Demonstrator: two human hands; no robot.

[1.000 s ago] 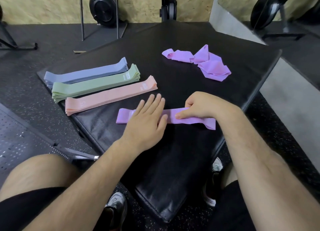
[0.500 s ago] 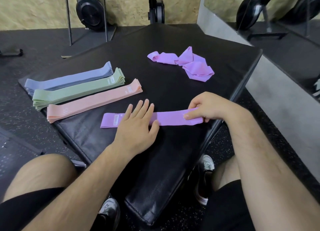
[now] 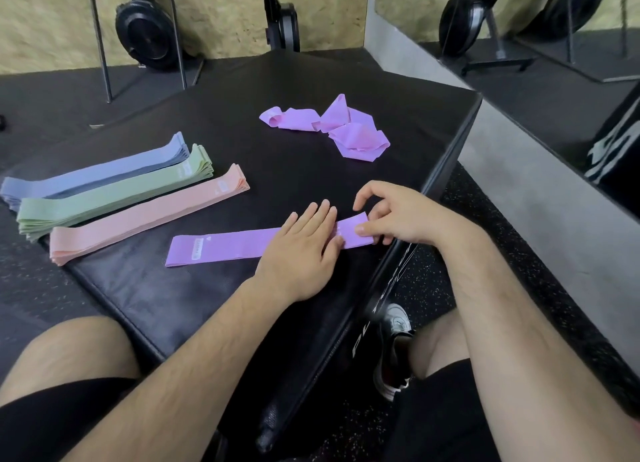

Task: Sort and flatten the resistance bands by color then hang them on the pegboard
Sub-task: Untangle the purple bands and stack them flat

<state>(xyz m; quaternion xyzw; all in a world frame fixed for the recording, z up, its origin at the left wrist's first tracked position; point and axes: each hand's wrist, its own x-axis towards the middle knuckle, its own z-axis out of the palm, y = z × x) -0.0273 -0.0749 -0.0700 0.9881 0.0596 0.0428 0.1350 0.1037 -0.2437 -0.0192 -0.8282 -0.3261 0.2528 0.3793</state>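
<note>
My bare thighs in black shorts frame the bottom of the view, and a grey-and-white shoe (image 3: 394, 326) is on the floor to my right, just below the side of the black padded platform (image 3: 173, 295) in front of me. The platform is covered in creased black vinyl and stands on dark, speckled rubber flooring (image 3: 24, 281).

Nearest me on the pad lies the flat purple band (image 3: 221, 247). Its long axis runs left to right and angles slightly away from me toward the right. The end with the small label points left, and the other end stops just short of the pad's right edge. My left hand (image 3: 304, 250) lies palm down on the band's right half, fingers straight and close together. My right hand (image 3: 398, 215) is at the band's right end, thumb pressed on top and the lower fingers curled round the tip. The forefinger is lifted and bent. I cannot tell whether the fingers go under the band.

Further left are three flattened stacks, side by side and touching. The pink stack (image 3: 145, 215) is nearest, then the green stack (image 3: 110, 195), then the blue stack (image 3: 97, 174). All of them slant from near-left to far-right, roughly like the purple one.

Well beyond my hands, the crumpled purple bands (image 3: 343, 129) lie in a twisted heap.

At the back a chipboard wall (image 3: 45, 18) stands behind thin metal uprights and a black disc (image 3: 145, 35). A mirror (image 3: 519, 11) above a grey ledge runs along the right.
</note>
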